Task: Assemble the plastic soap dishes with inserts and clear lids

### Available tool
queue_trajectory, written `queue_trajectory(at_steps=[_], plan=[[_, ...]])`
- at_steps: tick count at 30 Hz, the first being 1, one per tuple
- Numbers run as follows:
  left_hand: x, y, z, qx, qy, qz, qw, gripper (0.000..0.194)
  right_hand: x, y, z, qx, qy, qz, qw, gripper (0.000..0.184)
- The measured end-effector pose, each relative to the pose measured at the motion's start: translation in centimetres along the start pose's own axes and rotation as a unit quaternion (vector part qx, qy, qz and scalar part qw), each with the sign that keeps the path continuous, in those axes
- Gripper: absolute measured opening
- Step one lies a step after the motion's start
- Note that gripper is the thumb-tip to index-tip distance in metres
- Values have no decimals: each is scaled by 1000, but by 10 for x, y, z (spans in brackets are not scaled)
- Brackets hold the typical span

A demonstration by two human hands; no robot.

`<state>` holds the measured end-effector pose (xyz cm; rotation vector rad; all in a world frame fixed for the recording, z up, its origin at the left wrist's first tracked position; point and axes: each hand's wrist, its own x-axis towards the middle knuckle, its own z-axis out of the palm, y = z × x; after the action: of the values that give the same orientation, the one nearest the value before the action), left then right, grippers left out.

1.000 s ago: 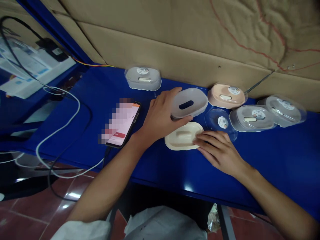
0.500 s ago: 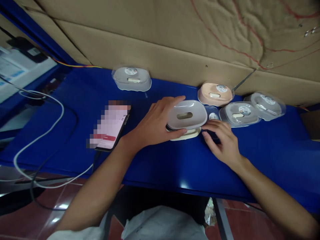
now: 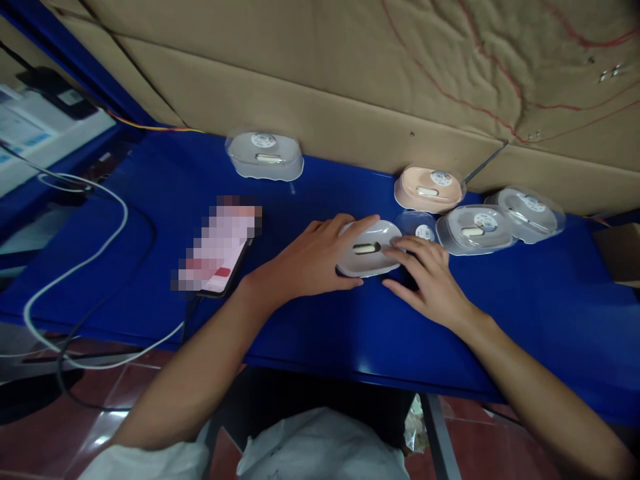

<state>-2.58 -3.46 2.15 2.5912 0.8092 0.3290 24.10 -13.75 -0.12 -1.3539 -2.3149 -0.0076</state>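
A pale grey oval soap dish (image 3: 373, 267) with a slot in its middle sits low over the blue table. Through the slot a cream-coloured strip shows. My left hand (image 3: 320, 260) is curved around the dish's left end, fingers over the far rim and thumb along the near side. The fingertips of my right hand (image 3: 433, 277) press on the right end of the tray, with the thumb low at its near edge. Just behind my right fingers lies a clear plastic cover (image 3: 417, 223) with a round label, partly hidden.
Soap dishes in clear covers stand along the back: a grey one (image 3: 267, 160) at left, a peach one (image 3: 431, 190), and two grey ones (image 3: 477, 233) at right. A phone (image 3: 225, 247) lies left of my hands. A white cable (image 3: 75, 267) loops at far left.
The grey slotted tray was raised and tilted above a cream base; now it sits lower and flatter over it. My right hand has moved left onto the tray's right end.
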Motion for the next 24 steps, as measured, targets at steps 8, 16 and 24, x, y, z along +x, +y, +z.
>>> queue_trajectory(at_steps=[8,16,24], plan=[[4,0,1,-34,26,29,999,84,-2,0,1,3,6,-38,999,46],[1,12,-2,-53,147,88,984,83,-1,-13,-16,203,198,132,950,61],[2,26,12,-124,175,105,971,109,1,-18,-29,431,81,286,852,40]])
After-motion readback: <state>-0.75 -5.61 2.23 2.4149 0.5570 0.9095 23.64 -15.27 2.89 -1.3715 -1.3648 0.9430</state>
